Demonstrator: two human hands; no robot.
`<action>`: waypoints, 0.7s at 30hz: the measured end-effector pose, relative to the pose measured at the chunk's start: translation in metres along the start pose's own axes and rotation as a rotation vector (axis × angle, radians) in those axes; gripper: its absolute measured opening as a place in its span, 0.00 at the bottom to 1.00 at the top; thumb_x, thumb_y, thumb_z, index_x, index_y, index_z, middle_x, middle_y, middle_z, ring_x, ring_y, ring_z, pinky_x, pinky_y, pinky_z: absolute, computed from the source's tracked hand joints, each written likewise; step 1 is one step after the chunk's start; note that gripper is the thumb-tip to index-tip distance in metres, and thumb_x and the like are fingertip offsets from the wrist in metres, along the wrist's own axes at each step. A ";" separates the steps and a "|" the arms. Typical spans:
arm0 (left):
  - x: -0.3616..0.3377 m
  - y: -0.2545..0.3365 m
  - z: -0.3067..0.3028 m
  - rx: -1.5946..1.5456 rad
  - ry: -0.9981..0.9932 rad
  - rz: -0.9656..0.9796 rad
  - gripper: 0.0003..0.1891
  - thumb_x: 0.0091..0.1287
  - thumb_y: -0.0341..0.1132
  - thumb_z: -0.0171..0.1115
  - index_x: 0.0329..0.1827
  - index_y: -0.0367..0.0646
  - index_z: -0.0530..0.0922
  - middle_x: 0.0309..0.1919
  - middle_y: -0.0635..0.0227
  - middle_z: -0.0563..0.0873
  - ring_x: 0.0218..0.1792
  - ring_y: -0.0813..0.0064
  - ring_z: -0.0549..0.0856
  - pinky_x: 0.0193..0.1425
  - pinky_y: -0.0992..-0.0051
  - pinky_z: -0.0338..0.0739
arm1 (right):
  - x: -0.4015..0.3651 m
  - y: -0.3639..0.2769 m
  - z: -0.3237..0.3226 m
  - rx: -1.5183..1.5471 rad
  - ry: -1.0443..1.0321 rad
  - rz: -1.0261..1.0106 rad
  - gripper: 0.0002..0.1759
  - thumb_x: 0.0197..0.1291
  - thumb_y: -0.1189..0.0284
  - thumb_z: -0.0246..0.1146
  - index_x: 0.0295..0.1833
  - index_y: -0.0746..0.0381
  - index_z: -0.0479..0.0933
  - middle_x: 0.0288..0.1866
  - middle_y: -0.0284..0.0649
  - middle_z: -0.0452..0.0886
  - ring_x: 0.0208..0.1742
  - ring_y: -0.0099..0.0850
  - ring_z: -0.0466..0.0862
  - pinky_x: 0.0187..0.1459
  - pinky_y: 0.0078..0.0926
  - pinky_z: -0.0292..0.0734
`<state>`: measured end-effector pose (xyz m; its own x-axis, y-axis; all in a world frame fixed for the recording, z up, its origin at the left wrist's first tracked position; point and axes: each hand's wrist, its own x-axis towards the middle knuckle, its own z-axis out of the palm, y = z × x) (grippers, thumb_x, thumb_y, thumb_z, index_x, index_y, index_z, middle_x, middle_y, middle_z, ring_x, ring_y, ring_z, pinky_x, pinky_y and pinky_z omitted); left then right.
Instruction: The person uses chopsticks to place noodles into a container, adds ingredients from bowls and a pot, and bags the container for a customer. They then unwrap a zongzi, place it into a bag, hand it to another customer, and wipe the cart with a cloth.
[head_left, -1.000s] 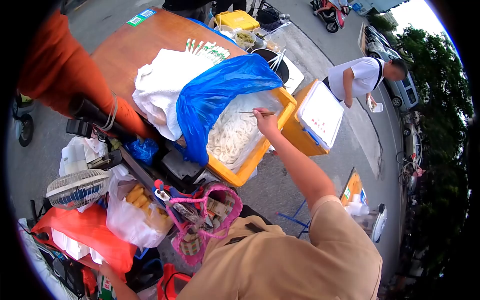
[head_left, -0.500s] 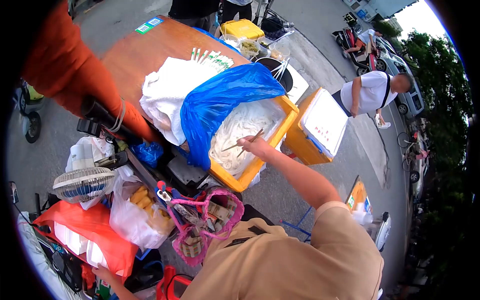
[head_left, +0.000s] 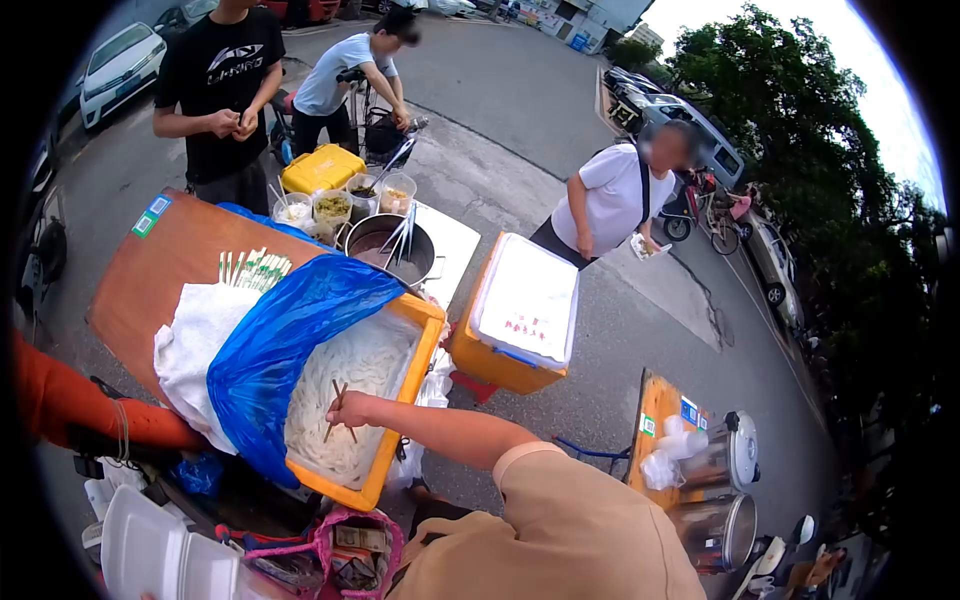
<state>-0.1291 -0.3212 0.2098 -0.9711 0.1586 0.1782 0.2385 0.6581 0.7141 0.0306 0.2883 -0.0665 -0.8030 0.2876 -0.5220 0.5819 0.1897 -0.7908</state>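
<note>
Left hand [head_left: 148,596] is barely peeking in by an open white foam box [head_left: 145,540], can't tell its grip. Off to its right, chopsticks [head_left: 341,396] are dipping into white noodles [head_left: 360,350] under the right hand [head_left: 352,410], which is pinching them. Looks like it's gathering noodles; lifting would be calling for a firm squeeze.
</note>
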 end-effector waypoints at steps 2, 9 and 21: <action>0.041 0.174 0.145 -0.825 -0.165 -0.154 0.26 0.78 0.41 0.61 0.72 0.34 0.71 0.60 0.57 0.83 0.58 0.69 0.83 0.65 0.70 0.76 | 0.019 0.008 -0.006 0.013 -0.119 0.100 0.18 0.68 0.60 0.68 0.49 0.65 0.87 0.42 0.39 0.90 0.38 0.32 0.86 0.39 0.33 0.83; 0.239 0.321 0.488 -0.681 -0.478 -0.193 0.22 0.71 0.28 0.56 0.68 0.35 0.75 0.54 0.56 0.87 0.49 0.63 0.89 0.51 0.65 0.85 | 0.061 0.060 0.002 0.170 -0.176 0.314 0.17 0.66 0.61 0.70 0.42 0.67 0.86 0.37 0.44 0.89 0.37 0.36 0.90 0.35 0.34 0.87; 0.198 0.293 0.436 -0.936 -0.512 -0.299 0.20 0.72 0.32 0.64 0.64 0.32 0.76 0.54 0.58 0.87 0.51 0.64 0.88 0.59 0.67 0.83 | 0.011 0.029 -0.048 0.868 -0.155 0.329 0.09 0.65 0.75 0.67 0.44 0.71 0.81 0.42 0.49 0.87 0.42 0.41 0.89 0.41 0.34 0.89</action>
<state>-0.2531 0.2237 0.1587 -0.8254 0.5140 -0.2336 -0.3069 -0.0612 0.9498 0.0450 0.3417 -0.0797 -0.6595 0.0626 -0.7491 0.5335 -0.6630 -0.5252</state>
